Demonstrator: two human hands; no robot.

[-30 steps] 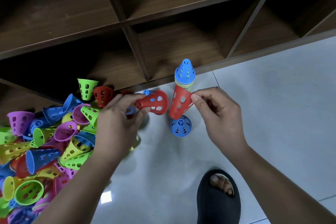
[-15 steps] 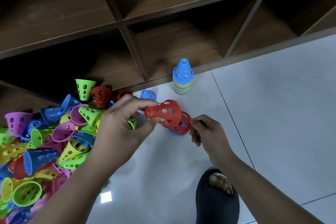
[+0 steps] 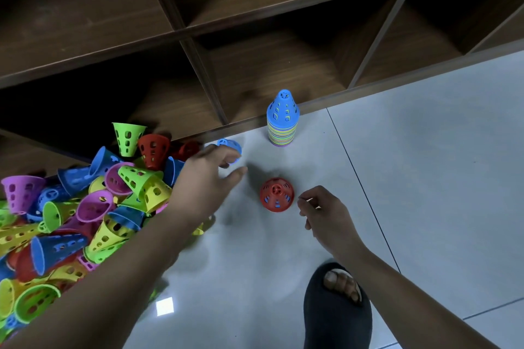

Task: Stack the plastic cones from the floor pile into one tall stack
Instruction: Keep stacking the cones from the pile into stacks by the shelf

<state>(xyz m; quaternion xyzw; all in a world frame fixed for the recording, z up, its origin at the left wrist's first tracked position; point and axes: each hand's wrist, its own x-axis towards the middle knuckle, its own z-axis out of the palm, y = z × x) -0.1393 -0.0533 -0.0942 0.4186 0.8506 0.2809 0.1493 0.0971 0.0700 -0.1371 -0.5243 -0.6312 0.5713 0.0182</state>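
Head view. Notes cone pile [image 3: 85, 207] heaped leftward against shelf [image 3: 255, 20]; left hand [image 3: 208, 177] spread, empty, at blue cone [image 3: 231, 147]; red cone [image 3: 276, 194] upright on floor [image 3: 425, 178], apart from tall stack [image 3: 282, 120]; right hand [image 3: 321, 214] slack, empty, just beside. Risks toppling stack through careless reach.

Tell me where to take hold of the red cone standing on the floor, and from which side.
Pinch the red cone on its sloping wall just below the narrow top, coming from above. It stands rim down on the floor with the tip up, so the rim offers no edge, while the upper wall is free all round. The right hand is nearest.
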